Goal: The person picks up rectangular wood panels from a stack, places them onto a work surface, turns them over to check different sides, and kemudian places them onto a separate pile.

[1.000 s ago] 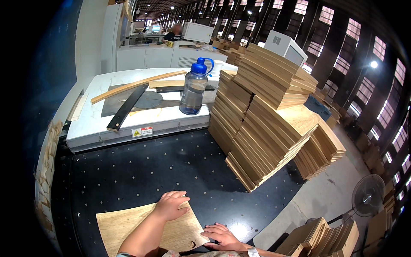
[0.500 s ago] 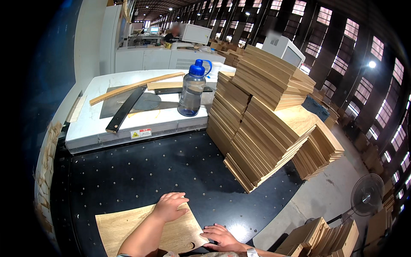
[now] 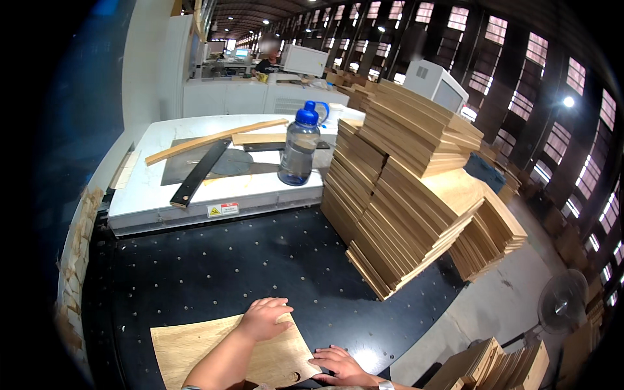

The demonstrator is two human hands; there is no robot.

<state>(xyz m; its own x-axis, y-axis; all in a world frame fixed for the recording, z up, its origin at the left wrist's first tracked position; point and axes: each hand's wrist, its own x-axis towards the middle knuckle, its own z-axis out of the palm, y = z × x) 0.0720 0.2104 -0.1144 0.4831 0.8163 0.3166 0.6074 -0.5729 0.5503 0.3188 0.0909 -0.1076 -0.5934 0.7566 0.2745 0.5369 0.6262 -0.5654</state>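
A flat, light-brown wooden board (image 3: 195,341) lies on the black table in front of me, with a round dark hole near its right corner. My left hand (image 3: 265,320) reaches across the board and grips its far edge near the far right corner, thumb apart from the fingers. At the board's right edge is my right hand (image 3: 341,365), its fingers stretched out, the tips touching the edge. My left forearm covers part of the board, and its near side runs out of view.
High stacks of wooden boards (image 3: 409,221) stand at the table's right. Beyond the studded black tabletop (image 3: 214,266), a white machine top (image 3: 140,195) holds a blue-capped bottle (image 3: 299,153), wooden strips and a black bar (image 3: 201,172). A fan (image 3: 562,302) stands right; a person (image 3: 266,64) is far back.
The whole view has shifted slightly, so the scene sits a little lower and farther right. Both hands keep their places on the board.
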